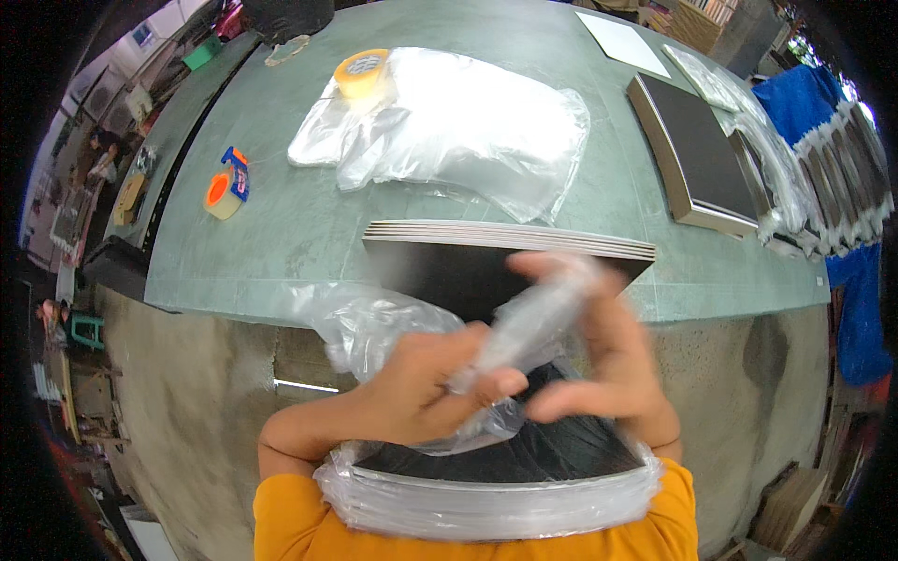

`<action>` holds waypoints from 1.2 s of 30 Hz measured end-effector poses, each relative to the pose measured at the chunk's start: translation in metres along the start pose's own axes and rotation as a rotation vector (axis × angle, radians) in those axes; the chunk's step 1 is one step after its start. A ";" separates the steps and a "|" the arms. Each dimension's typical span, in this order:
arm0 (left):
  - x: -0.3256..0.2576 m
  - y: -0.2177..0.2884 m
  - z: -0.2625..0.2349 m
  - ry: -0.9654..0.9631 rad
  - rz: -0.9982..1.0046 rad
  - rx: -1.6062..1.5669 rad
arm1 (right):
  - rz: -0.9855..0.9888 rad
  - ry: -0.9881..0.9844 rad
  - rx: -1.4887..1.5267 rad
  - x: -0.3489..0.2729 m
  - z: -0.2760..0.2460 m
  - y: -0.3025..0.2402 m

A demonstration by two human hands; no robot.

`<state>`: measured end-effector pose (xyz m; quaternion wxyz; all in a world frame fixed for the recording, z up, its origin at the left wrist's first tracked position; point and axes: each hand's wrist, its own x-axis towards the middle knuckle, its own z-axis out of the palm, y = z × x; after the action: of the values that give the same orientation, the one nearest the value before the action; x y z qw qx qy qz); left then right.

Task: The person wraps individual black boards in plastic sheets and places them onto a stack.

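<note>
My left hand (426,383) is closed on a clear plastic bag (365,323), whose loose end trails over the table edge. My right hand (608,351), smeared by motion, has its thumb and fingers apart around the bunched part of the bag. Below both hands, against my body, is a stack of black panels wrapped in clear plastic (496,500). Just beyond the hands, a stack of unwrapped black panels with pale edges (510,234) rests at the table's near edge, partly hidden by the hands and bag.
Flat clear plastic bags (468,126) lie mid-table under a yellow tape roll (362,73). A blue-and-orange tape dispenser (227,187) sits left on the green table (271,252). To the right are a stack of dark panels (697,154), wrapped panels (842,178) and a white sheet (622,42).
</note>
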<state>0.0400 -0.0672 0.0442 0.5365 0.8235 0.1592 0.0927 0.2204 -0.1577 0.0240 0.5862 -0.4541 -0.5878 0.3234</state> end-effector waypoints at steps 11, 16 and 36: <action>0.012 -0.022 -0.022 -0.126 0.140 -0.533 | 0.369 -0.655 0.537 -0.016 -0.009 0.036; 0.011 -0.050 -0.041 -0.450 0.038 -0.495 | 0.607 -1.037 0.727 -0.014 -0.043 0.032; -0.023 -0.066 -0.056 1.253 -0.084 0.545 | -0.296 0.288 -0.775 -0.065 -0.029 0.022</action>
<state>-0.0107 -0.0031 0.0071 0.1199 0.7134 0.4889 0.4875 0.2456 -0.2130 -0.0188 0.4887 -0.5919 -0.6366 -0.0750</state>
